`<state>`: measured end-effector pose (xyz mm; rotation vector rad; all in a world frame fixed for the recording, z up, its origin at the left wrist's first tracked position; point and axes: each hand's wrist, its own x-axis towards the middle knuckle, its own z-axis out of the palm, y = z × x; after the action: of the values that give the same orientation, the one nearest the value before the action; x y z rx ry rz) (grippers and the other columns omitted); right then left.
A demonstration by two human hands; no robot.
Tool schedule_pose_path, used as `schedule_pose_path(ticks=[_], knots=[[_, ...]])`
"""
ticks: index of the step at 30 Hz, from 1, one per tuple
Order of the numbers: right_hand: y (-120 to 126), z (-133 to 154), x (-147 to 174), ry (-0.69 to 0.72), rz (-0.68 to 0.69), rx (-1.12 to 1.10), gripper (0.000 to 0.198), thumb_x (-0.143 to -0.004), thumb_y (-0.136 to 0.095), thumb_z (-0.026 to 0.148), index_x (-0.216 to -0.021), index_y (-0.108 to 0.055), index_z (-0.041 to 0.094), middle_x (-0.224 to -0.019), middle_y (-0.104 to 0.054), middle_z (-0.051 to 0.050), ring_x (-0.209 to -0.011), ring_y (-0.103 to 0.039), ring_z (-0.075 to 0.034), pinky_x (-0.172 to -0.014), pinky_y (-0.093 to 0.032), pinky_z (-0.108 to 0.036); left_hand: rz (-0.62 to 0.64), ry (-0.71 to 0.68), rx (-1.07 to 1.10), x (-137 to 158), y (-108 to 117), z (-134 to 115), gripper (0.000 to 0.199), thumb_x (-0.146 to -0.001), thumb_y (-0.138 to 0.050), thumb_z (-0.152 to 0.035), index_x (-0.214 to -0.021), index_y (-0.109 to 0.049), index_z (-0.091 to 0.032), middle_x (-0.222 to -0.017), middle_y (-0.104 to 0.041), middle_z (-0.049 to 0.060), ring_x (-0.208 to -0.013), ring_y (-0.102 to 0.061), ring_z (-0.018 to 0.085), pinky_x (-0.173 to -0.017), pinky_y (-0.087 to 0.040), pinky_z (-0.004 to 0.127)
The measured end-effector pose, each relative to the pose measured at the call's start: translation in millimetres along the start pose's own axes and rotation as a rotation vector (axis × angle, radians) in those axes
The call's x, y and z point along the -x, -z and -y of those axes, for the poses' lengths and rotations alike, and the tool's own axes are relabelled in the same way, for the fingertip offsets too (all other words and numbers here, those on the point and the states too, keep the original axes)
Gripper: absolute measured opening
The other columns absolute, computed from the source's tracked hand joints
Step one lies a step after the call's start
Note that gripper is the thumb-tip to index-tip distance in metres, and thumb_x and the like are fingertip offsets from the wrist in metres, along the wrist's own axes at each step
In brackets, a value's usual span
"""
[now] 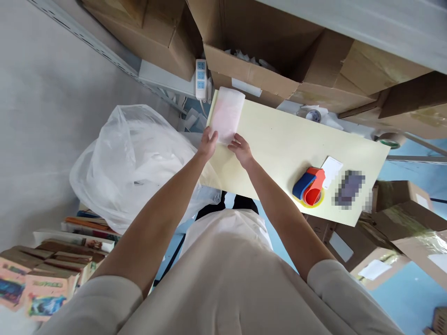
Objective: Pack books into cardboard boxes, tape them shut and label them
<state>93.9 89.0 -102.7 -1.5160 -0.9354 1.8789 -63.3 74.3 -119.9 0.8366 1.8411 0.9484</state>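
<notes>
A flat whitish packet (228,114) with a faint pink tint, perhaps wrapped in foam or film, lies at the left end of the pale yellow tabletop (268,135). My left hand (208,145) grips its near left corner, thumb and fingers closed on the edge. At the near right corner, my right hand (241,150) has its fingertips bent against the packet. What is inside the packet cannot be made out. Farther right on the table are a red and blue tape dispenser (312,187), a white card (331,171) and a blurred-out dark object (349,188).
Left of the table bulges a large translucent plastic bag (136,163) with white material in it. Open cardboard boxes (251,70) line the shelf behind, beside a power strip (201,80). Stacked books (49,284) stand lower left; taped cartons (363,246) sit at right.
</notes>
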Motion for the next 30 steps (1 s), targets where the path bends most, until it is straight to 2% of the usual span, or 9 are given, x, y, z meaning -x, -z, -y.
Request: schedule_pose_path(ticks=[3,5,8,10,14,18,23,27,30], knots=[[4,5,15,-0.008,-0.038,0.041,0.071,-0.066,-0.068,0.024,-0.133,-0.045,0.024,-0.143,-0.045,-0.009,-0.119,-0.054,-0.024,-0.097,-0.05,-0.042,0.046,0.041,-0.118,22,3,-7,0.068,-0.087,-0.055,-0.048,-0.139,-0.037,-0.009,-0.152,-0.03,0.02,-0.143,-0.025,0.027,-0.118,-0.015,0.04],[11,5,34,0.015,-0.056,0.102,0.066,-0.067,-0.067,0.026,-0.13,-0.048,0.024,-0.142,-0.046,-0.01,-0.111,-0.058,-0.023,-0.091,-0.053,-0.04,0.087,-0.032,-0.2,52,9,-17,0.07,-0.085,-0.057,-0.047,-0.14,-0.036,-0.009,-0.154,-0.028,0.02,-0.144,-0.022,0.027,-0.118,-0.014,0.041],[22,-4,72,0.083,-0.05,0.198,0.052,-0.071,-0.063,0.029,-0.122,-0.053,0.024,-0.132,-0.053,-0.01,-0.096,-0.062,-0.02,-0.081,-0.055,-0.037,0.18,-0.169,-0.259,118,24,-26,0.065,-0.085,-0.055,-0.046,-0.14,-0.039,-0.016,-0.152,-0.034,0.014,-0.141,-0.031,0.027,-0.115,-0.026,0.044],[29,-16,98,0.091,-0.025,0.259,0.043,-0.074,-0.06,0.03,-0.115,-0.055,0.023,-0.122,-0.059,-0.009,-0.086,-0.062,-0.017,-0.075,-0.055,-0.034,0.196,-0.161,-0.295,171,36,-21,0.053,-0.087,-0.052,-0.044,-0.134,-0.047,-0.02,-0.143,-0.048,0.012,-0.133,-0.044,0.026,-0.11,-0.036,0.044],[38,-43,133,0.033,0.056,0.372,0.027,-0.078,-0.055,0.03,-0.103,-0.059,0.022,-0.1,-0.065,-0.006,-0.072,-0.06,-0.014,-0.068,-0.053,-0.031,0.108,0.075,-0.316,271,55,11,0.035,-0.088,-0.049,-0.041,-0.118,-0.06,-0.027,-0.12,-0.066,0.007,-0.113,-0.061,0.025,-0.099,-0.048,0.043],[30,-50,144,0.055,0.215,0.478,0.021,-0.08,-0.053,0.031,-0.097,-0.061,0.022,-0.09,-0.067,-0.004,-0.071,-0.06,-0.014,-0.069,-0.052,-0.031,-0.135,0.333,-0.22,338,66,38,0.032,-0.086,-0.05,-0.042,-0.11,-0.063,-0.026,-0.11,-0.069,0.007,-0.103,-0.065,0.026,-0.086,-0.055,0.043],[-22,-28,159,0.289,0.403,0.585,0.017,-0.081,-0.054,0.032,-0.091,-0.062,0.022,-0.085,-0.067,-0.005,-0.075,-0.062,-0.017,-0.07,-0.052,-0.034,-0.369,0.308,-0.174,386,90,43,0.033,-0.086,-0.05,-0.042,-0.111,-0.062,-0.026,-0.111,-0.069,0.008,-0.097,-0.066,0.026,-0.07,-0.057,0.037],[-102,-21,201,0.542,0.578,0.58,0.014,-0.082,-0.055,0.032,-0.09,-0.063,0.023,-0.087,-0.068,-0.006,-0.077,-0.062,-0.019,-0.072,-0.052,-0.036,-0.578,0.215,-0.216,431,134,58,0.029,-0.087,-0.05,-0.041,-0.109,-0.063,-0.027,-0.117,-0.066,0.009,-0.101,-0.064,0.028,-0.068,-0.057,0.039],[-171,-49,258,0.628,0.756,0.583,0.014,-0.082,-0.056,0.032,-0.091,-0.064,0.023,-0.089,-0.069,-0.006,-0.08,-0.063,-0.02,-0.075,-0.052,-0.036,-0.772,0.228,-0.25,482,179,98,0.028,-0.087,-0.05,-0.042,-0.106,-0.064,-0.027,-0.121,-0.062,0.01,-0.112,-0.059,0.03,-0.08,-0.056,0.044]])
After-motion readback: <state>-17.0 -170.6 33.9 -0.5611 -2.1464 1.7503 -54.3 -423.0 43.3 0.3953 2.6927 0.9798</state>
